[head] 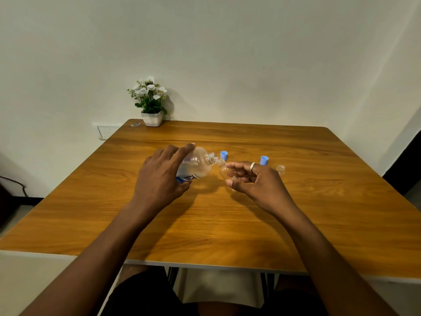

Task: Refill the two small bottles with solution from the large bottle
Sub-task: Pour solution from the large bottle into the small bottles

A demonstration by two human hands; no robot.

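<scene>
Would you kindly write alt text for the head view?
The left hand tips a large bottle toward a small bottle held by the right hand. On the wooden table stand another small bottle and two blue caps.

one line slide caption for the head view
Left hand tips the large bottle toward a small bottle in the right hand.

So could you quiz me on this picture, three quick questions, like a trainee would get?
1. Which hand tilts the large bottle?
2. True or false: the small bottle in the right hand is capped.
3. How many blue caps lie on the table?

Key
1. The left hand.
2. False; its mouth is open, meeting the large bottle's mouth.
3. Two: one cap behind the bottles, another cap near the second small bottle.
</scene>
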